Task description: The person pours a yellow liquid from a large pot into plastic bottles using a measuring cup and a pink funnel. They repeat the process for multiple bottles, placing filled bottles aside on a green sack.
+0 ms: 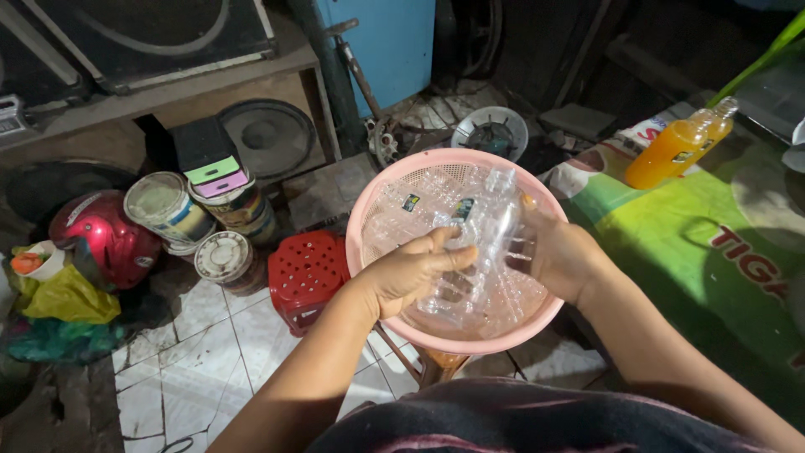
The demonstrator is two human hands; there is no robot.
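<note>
I gripped clear plastic bottles (482,226) with my left hand (411,273) and right hand (562,256) over the pink basket (369,210); slick plastic risked slipping, tipping it.

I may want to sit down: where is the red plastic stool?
The red stool stands on the tiled floor, left of the pink basket, beside the stacked tins.

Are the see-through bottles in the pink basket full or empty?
Empty: the clear bottles in the pink basket show only bare plastic, no liquid inside.
</note>
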